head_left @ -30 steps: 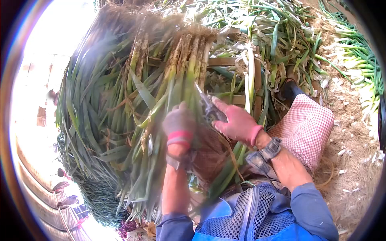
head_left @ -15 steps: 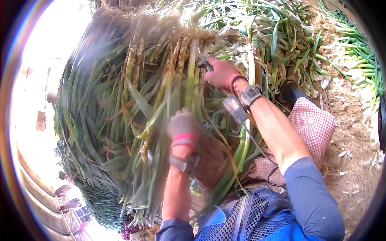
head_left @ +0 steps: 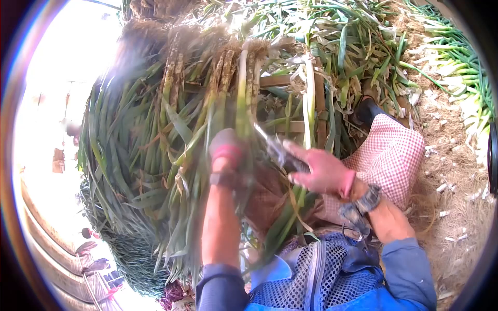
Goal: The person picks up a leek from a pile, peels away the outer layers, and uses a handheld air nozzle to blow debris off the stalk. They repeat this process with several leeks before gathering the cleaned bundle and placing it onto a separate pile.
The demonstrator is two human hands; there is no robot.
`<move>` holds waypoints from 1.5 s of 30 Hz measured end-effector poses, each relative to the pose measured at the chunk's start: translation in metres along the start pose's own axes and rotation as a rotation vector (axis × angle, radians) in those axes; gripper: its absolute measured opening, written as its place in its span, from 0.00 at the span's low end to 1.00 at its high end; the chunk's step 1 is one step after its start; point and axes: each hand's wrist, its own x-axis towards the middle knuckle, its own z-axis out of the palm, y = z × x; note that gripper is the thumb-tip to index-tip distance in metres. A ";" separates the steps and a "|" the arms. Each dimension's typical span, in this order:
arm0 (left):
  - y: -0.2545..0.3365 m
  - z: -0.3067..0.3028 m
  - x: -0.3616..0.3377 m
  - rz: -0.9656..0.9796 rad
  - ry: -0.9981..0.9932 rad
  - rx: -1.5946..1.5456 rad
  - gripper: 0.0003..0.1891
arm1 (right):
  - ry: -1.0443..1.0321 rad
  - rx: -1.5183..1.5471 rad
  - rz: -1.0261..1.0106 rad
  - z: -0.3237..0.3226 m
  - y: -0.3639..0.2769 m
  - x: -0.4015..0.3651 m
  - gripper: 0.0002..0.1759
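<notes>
Head view was filled mostly by a thick bundle of long green onions [head_left: 171,129], its dark leaves hanging toward the lower left and its muddy pale stalks with brown, rooty ends pointing to the top of the frame. It sat right in front of the person's body, across the left and middle of the picture. Behind it, along the top and upper right, lay a loose heap of cut green leaves and pale husks [head_left: 358,46]. Dry, straw-strewn ground [head_left: 456,217] ran down the right side, and a row of cleaner white-and-green onions [head_left: 467,78] lay at its far edge. Nearer in, a knee in pink-and-white checked cloth [head_left: 389,160] rose beside the bundle, and a blue mesh vest [head_left: 332,280] covered the bottom of the view. Pale wooden slats of a crate [head_left: 280,80] showed between the stalks and the heap.

The left hand [head_left: 225,147], in a grey glove with a pink cuff, was closed round the stalks in the middle of the bundle, bare forearm upright below it. The right hand [head_left: 321,171], in a pink glove, was just beside the bundle's right edge, fingers wrapped on a small grey metal blade [head_left: 275,150] with the forefinger stretched toward the stalks. The blade was blurred, so its shape could not be told. A black boot toe [head_left: 368,111] peeked out above the knee, and a grey strapped device [head_left: 363,202] sat on the right wrist
</notes>
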 end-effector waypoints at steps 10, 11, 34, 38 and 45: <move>0.008 -0.017 -0.030 -0.069 -0.064 -0.196 0.24 | 0.197 -0.098 0.006 0.020 -0.007 -0.002 0.48; 0.007 -0.016 -0.030 -0.070 -0.066 -0.195 0.24 | 0.196 -0.097 0.007 0.017 -0.002 0.012 0.48; -0.005 0.010 -0.012 -0.029 0.032 -0.124 0.28 | 0.315 -0.270 0.091 -0.012 -0.017 0.107 0.46; -0.004 0.003 -0.007 -0.002 -0.027 -0.044 0.31 | 0.129 -0.134 0.090 0.003 -0.025 0.049 0.48; 0.001 -0.001 -0.009 -0.017 0.003 -0.025 0.32 | 0.109 -0.207 0.024 0.041 -0.026 -0.012 0.51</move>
